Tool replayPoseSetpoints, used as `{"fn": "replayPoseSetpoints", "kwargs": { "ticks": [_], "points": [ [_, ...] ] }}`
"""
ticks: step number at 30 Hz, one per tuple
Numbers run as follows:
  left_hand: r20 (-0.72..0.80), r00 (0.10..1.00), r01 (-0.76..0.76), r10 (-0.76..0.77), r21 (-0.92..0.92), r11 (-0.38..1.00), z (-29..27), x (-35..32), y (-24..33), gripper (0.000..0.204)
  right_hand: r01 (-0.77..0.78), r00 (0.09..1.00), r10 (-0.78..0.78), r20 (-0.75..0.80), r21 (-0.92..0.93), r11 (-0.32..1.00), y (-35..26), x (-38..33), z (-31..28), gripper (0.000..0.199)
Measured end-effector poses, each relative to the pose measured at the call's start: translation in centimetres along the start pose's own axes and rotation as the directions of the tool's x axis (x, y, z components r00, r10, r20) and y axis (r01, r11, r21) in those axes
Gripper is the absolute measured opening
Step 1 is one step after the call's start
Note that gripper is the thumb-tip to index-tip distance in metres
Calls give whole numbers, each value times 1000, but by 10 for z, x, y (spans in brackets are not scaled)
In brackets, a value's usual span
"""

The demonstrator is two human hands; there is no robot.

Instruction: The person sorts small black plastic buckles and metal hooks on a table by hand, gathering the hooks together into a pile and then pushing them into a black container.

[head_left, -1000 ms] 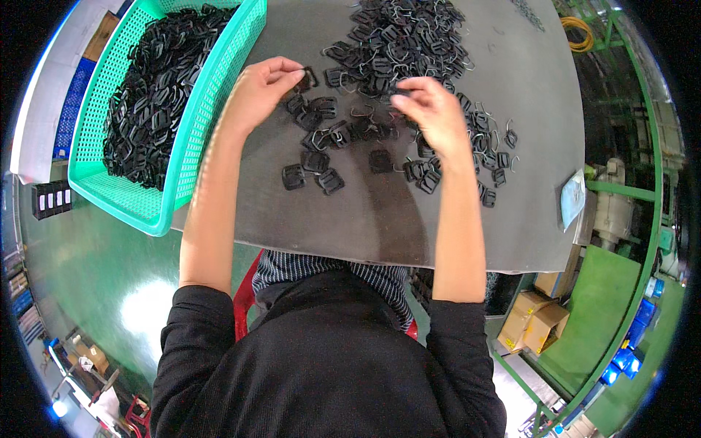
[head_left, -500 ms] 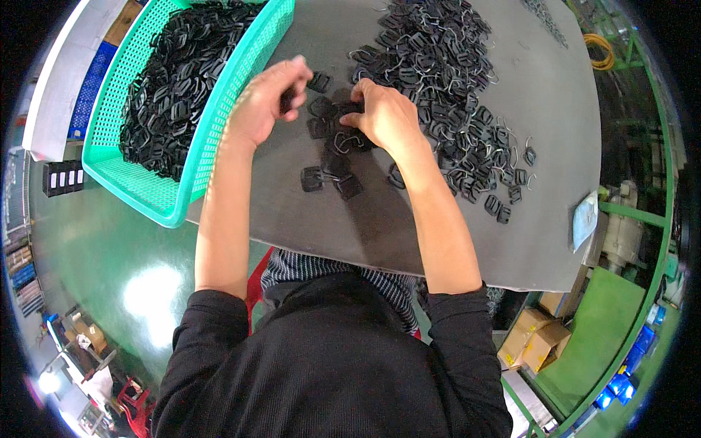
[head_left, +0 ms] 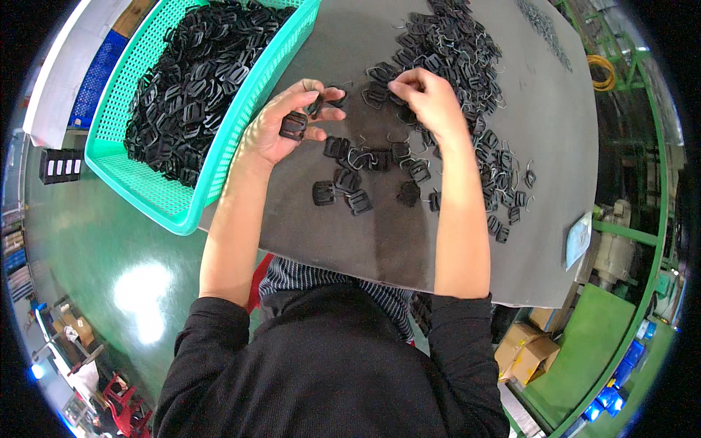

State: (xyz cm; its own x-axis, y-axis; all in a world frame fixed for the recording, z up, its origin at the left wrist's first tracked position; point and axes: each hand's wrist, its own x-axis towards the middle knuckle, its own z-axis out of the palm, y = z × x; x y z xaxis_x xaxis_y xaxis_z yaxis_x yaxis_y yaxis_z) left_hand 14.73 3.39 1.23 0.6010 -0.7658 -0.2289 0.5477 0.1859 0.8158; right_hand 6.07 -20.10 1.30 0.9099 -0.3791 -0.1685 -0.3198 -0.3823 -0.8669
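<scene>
My left hand is palm up beside the basket, its fingers curled around black plastic buckles; one lies on the palm and another shows between the fingers. My right hand reaches to the near-left edge of a heap of black buckles with metal wire hooks. Its thumb and forefinger are pinched at a black hooked buckle, though the fingertips partly hide the contact. Between the hands and my body, several loose buckles lie scattered on the grey tabletop.
A green perforated basket full of black buckles stands at the left. Loose metal hooks lie at the far right of the table. A light blue packet rests at its right edge. Cardboard boxes sit below on the right.
My left hand has turned palm up, and buckles now show in it. My right hand has moved right and away, from the loose buckles to the heap's edge. The view has shifted slightly.
</scene>
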Motion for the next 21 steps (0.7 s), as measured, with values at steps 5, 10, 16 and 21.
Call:
{"fn": "replayPoseSetpoints", "kwargs": {
  "ticks": [5, 10, 16, 21],
  "points": [
    [-61, 879, -76, 472, 961, 266, 5, 34, -14, 27, 71, 988, -148, -52, -690, 720, -11, 8, 30, 35],
    [-139, 927, -18, 348, 912, 410, 12, 47, -3, 28, -26, 998, 11, 62, 247, 969, 1, -5, -3, 23],
    [-168, 968, 240, -185, 422, 874, 11, 44, 11, 26, 184, 951, -243, -189, -281, 942, -17, 34, 7, 27],
    [-118, 773, 101, 623, 993, 62, 5, 38, -6, 39, -21, 990, -81, -114, -695, 718, -19, 52, 20, 29]
  ]
}}
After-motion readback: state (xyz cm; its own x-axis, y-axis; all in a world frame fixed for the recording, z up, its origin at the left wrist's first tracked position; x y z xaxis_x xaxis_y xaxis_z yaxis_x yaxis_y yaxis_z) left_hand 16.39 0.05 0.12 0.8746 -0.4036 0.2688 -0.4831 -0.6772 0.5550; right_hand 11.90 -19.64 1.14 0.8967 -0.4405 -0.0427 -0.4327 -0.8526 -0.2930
